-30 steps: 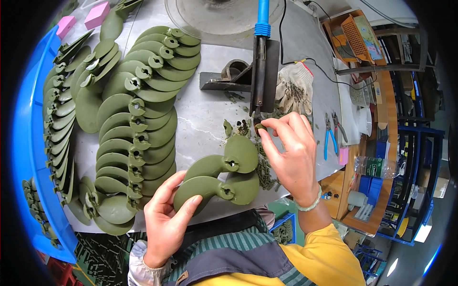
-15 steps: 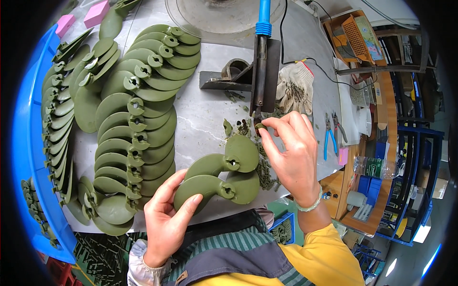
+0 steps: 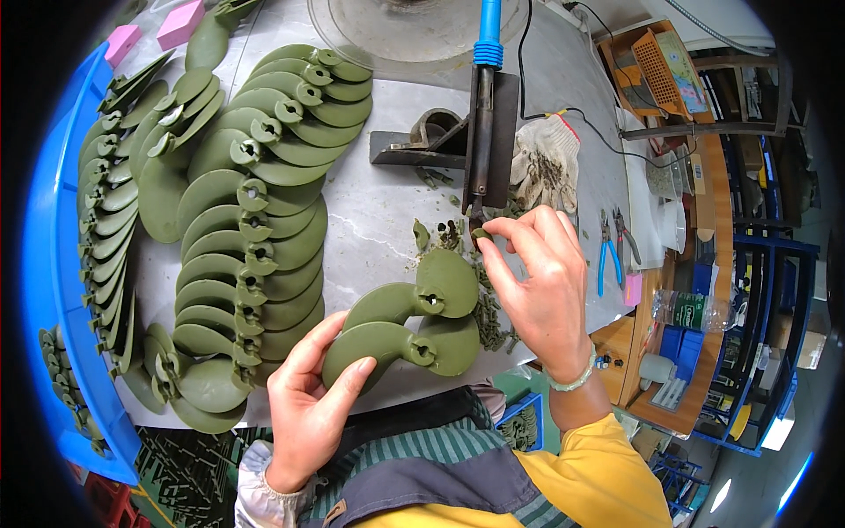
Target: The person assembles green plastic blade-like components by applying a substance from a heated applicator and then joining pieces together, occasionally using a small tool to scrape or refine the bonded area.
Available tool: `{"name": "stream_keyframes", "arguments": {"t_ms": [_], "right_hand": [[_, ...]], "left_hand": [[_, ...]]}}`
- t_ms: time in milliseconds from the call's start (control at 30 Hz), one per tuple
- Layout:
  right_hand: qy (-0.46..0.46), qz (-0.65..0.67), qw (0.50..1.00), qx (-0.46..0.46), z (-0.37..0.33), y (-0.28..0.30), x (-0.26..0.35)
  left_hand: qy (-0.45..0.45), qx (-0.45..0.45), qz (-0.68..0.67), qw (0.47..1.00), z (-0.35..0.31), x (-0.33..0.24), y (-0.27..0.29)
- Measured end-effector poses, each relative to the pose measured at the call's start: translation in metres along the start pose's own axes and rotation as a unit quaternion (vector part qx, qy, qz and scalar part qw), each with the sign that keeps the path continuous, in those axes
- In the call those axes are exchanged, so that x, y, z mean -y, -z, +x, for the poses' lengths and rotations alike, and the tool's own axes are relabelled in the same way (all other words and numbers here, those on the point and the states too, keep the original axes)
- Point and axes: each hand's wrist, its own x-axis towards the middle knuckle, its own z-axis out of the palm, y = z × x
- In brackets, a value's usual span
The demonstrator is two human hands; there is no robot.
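My left hand (image 3: 310,407) grips a green propeller-shaped part (image 3: 377,345) by one blade, thumb on top. Just behind it lies a second green propeller-shaped part (image 3: 449,280), partly overlapped by the first. My right hand (image 3: 544,286) pinches a small green plastic piece (image 3: 480,234) between thumb and forefinger. That piece is at the dark tip of a soldering iron (image 3: 480,132) with a blue handle, which rests on a black metal stand (image 3: 422,145). Small green scraps (image 3: 488,326) lie on the table beside my right hand.
Rows of overlapping green propeller-shaped parts (image 3: 251,255) cover the table's left side, with more in a blue bin (image 3: 53,255). A dirty work glove (image 3: 544,158), blue-handled pliers (image 3: 606,255) and a black cable (image 3: 607,132) lie to the right. A clear round tray (image 3: 387,35) sits at the back.
Hardly anything differs. The whole view has shifted very slightly; both hands keep their grips, and the small green piece stays at the iron's tip.
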Motion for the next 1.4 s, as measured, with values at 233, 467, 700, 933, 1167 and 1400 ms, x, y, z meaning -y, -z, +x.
{"name": "stream_keyframes", "arguments": {"t_ms": [233, 467, 700, 933, 1167, 1400], "right_hand": [[-0.017, 0.113, 0.991, 0.068, -0.001, 0.021, 0.018], [-0.003, 0.167, 0.98, 0.107, -0.001, 0.024, 0.029], [0.008, 0.179, 0.977, 0.118, -0.002, 0.022, 0.028], [0.016, 0.163, 0.979, 0.125, -0.001, 0.023, 0.029], [-0.147, 0.135, 0.979, 0.033, -0.017, 0.044, -0.017], [-0.208, 0.106, 0.972, 0.005, -0.048, 0.003, -0.068]], "left_hand": [[-0.018, 0.002, 0.01, 1.0, -0.002, 0.0, -0.001], [-0.02, 0.002, 0.023, 1.0, -0.004, -0.001, -0.001], [-0.03, 0.001, 0.034, 0.999, -0.005, 0.0, -0.002], [-0.03, 0.002, 0.029, 0.999, -0.005, -0.001, -0.002], [-0.013, -0.032, 0.046, 0.998, -0.017, -0.012, 0.007], [-0.005, -0.066, 0.061, 0.996, -0.029, -0.012, 0.015]]}}
